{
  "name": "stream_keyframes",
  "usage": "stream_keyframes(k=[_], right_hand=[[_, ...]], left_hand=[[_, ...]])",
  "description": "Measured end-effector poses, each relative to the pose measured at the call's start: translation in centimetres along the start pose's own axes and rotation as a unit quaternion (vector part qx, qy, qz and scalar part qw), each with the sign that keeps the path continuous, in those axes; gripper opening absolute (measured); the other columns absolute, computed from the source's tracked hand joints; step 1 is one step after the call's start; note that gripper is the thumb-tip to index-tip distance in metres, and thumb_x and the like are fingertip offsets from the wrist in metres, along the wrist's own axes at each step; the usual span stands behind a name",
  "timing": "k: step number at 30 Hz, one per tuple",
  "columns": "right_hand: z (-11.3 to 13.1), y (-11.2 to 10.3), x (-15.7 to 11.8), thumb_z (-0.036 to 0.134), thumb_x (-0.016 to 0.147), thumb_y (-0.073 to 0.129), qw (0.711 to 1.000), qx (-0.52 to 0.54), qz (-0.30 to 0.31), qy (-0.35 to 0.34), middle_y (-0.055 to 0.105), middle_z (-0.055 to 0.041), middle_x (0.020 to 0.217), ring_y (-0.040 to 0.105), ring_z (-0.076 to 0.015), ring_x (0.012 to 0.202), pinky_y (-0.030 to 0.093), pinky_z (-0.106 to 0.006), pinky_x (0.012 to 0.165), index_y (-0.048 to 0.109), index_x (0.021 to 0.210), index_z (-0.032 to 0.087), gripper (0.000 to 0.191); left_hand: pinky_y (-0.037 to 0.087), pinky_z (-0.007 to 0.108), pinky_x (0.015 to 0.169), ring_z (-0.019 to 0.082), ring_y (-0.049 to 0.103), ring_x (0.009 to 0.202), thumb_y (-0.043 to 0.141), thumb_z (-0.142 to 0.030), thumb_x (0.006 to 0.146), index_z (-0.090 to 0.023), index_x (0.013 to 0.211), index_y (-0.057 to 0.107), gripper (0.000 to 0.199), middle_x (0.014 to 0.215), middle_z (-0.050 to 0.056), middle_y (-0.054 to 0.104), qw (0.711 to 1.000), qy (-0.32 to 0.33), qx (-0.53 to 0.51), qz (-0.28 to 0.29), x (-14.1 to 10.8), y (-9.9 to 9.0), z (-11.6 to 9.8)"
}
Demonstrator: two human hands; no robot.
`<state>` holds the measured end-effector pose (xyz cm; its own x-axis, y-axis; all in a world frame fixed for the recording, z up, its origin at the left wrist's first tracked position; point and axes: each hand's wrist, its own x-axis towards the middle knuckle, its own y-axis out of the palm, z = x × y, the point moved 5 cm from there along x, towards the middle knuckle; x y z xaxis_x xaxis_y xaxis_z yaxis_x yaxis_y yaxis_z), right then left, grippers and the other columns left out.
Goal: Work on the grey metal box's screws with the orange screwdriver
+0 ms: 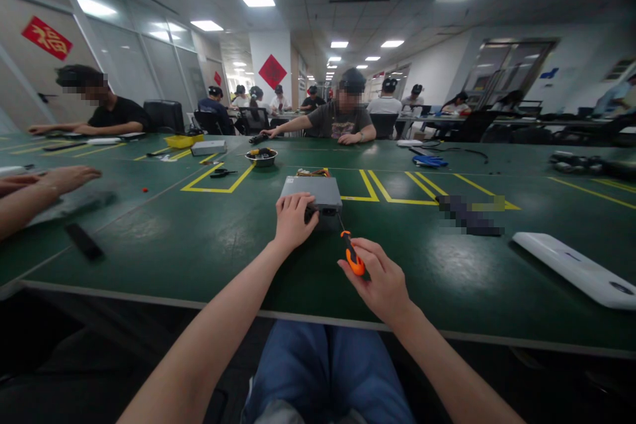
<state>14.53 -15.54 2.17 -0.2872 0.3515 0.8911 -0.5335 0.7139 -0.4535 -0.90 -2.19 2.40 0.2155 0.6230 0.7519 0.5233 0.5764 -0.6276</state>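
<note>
A grey metal computer power supply unit (pixel 318 189) sits on the green table in front of me, its power socket facing me and a bundle of coloured wires at its far side. My left hand (pixel 294 220) grips its near left corner, fingers over the top and thumb at the front face. In my right hand (pixel 380 271) is a screwdriver (pixel 354 258) with an orange and black handle, held between thumb and fingers. The shaft points up and away, its tip at the lower right of the unit's front face; whether it sits in a screw is too small to tell.
A metal bowl (pixel 261 158) with tools stands beyond, left of the unit. To the right lie a blurred dark object (pixel 470 215) and a white casing (pixel 576 268). A black bar (pixel 83 242) and another person's hands (pixel 69 179) are at left. Another person sits opposite.
</note>
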Motion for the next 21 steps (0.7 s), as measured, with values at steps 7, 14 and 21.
stream_keyframes(k=[7,14,21], right_hand=[[0.59,-0.16,0.16,0.024,0.084,0.054,0.998,0.019,0.057,-0.026,0.057,-0.0149,0.110,0.063,-0.0188,0.088,0.055,-0.027,0.071,0.053,0.112,0.017,0.028],[0.52,-0.05,-0.01,0.025,0.082,0.059,0.999,0.019,0.027,-0.016,0.060,-0.0148,0.102,0.063,-0.0205,0.089,0.056,-0.027,0.067,0.051,0.110,0.013,0.031],[0.43,-0.04,-0.01,0.019,0.084,0.057,0.998,0.025,0.025,-0.044,0.058,-0.0132,0.108,0.063,-0.0165,0.088,0.054,-0.025,0.074,0.053,0.110,0.017,0.027]], left_hand=[[0.028,0.040,0.098,0.022,0.047,0.113,0.054,-0.031,0.080,-0.025,0.105,0.053,0.025,0.119,0.003,0.058,1.000,-0.001,0.000,0.002,0.00,-0.05,-0.06],[0.028,0.039,0.098,0.021,0.048,0.112,0.054,-0.033,0.081,-0.025,0.105,0.054,0.025,0.118,0.003,0.058,1.000,-0.004,0.000,-0.003,-0.02,-0.04,-0.07],[0.029,0.040,0.097,0.022,0.049,0.110,0.054,-0.032,0.081,-0.025,0.104,0.054,0.024,0.117,0.003,0.059,1.000,-0.005,0.003,-0.008,0.00,0.01,0.01]])
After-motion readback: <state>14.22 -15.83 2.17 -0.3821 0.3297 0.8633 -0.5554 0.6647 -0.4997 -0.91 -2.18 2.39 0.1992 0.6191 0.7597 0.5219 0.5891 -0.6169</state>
